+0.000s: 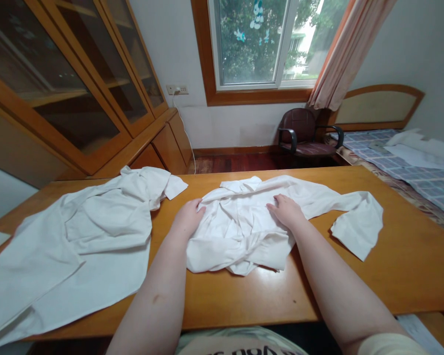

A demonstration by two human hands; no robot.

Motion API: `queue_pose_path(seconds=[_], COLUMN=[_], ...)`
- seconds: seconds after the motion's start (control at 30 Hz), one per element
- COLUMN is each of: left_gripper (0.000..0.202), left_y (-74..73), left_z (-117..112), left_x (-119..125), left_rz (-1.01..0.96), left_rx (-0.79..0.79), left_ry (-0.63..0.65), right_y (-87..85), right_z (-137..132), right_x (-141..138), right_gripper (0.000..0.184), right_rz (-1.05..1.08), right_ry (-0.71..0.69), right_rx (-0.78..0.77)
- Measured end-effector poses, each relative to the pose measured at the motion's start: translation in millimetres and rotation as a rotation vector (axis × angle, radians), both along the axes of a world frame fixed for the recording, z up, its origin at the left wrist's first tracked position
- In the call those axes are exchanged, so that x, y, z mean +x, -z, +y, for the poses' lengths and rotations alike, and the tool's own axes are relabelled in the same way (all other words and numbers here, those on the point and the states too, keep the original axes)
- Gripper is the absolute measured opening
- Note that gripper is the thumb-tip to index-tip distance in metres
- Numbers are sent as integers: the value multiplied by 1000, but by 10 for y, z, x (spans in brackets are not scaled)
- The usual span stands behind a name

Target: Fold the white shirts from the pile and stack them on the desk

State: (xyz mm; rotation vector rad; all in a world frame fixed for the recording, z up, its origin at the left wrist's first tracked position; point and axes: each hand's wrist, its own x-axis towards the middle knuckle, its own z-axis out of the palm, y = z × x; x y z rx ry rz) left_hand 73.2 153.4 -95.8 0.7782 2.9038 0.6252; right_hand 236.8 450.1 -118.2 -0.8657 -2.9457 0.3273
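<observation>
A rumpled white long-sleeved shirt [244, 217] lies on the wooden table in front of me. One of its sleeves [358, 212] stretches off to the right and bends down at the cuff. At the shirt's left edge, my left hand [188, 217] has its thumb and fingers closed on the fabric. My right hand [286, 211] rests on the right part of the shirt body, thumb and fingers apart, touching the cloth. Its outer fingers are partly hidden. Left of my left arm, a second white garment [107, 222] is spread loosely, apart from both hands.
The wooden table [392, 276] ends at a far edge just beyond the shirts. Behind it stand a glass-door cabinet [114, 84], a maroon armchair [299, 128] and a bed [403, 153] with a checked cover. A white cord [185, 128] hangs from a wall socket.
</observation>
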Motion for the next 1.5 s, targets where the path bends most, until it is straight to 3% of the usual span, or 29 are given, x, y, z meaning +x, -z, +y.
queue_pose_path(seconds=[0.13, 0.33, 0.5, 0.83, 1.0, 1.2, 1.5], left_gripper=[43, 58, 74, 92, 90, 86, 81], left_y=[-10, -85, -1, 108, 254, 312, 418], left_z=[44, 67, 54, -31, -14, -10, 166], left_x=[85, 223, 161, -19, -103, -171, -152], left_rz=[-64, -92, -144, -225, -164, -158, -51], left_rx=[-135, -349, -329, -281, -305, -337, -385], left_ry=[63, -46, -86, -126, -79, -21, -61], right_y=[-48, 99, 195, 227, 215, 197, 247], right_z=[-87, -122, -71, 41, 91, 152, 171], right_x=[-1, -56, -89, -103, -96, -80, -54], right_gripper=[48, 62, 76, 75, 73, 73, 67], right_rz=[-29, -37, -83, -56, -72, -105, -98], right_ry=[90, 68, 91, 43, 23, -39, -8], right_rx=[71, 39, -57, -108, -138, -166, -53])
